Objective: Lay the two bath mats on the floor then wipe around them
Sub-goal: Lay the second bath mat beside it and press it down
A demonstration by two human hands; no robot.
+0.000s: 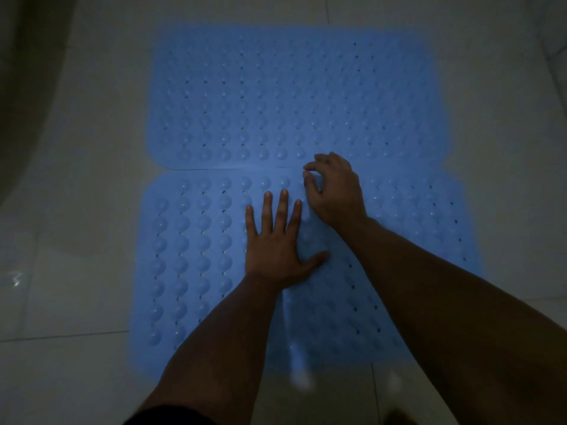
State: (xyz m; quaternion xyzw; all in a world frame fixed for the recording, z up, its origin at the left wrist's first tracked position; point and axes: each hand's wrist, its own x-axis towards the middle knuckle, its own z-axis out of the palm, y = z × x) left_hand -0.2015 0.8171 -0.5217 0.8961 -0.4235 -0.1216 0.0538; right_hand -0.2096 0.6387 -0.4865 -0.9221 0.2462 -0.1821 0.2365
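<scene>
Two blue mats lay on the tiled floor [76,179], the far mat [291,96] and the near mat [196,256] meeting edge to edge, with a slight overlap near the right hand. The left hand [276,243] pressed flat on the near mat, fingers straight and spread. The right hand [334,188] had its fingers curled at the seam, seemingly pinching the near mat's edge to adjust it. Laying looked nearly finished; the wiping was not yet begun, and no cloth was in view.
</scene>
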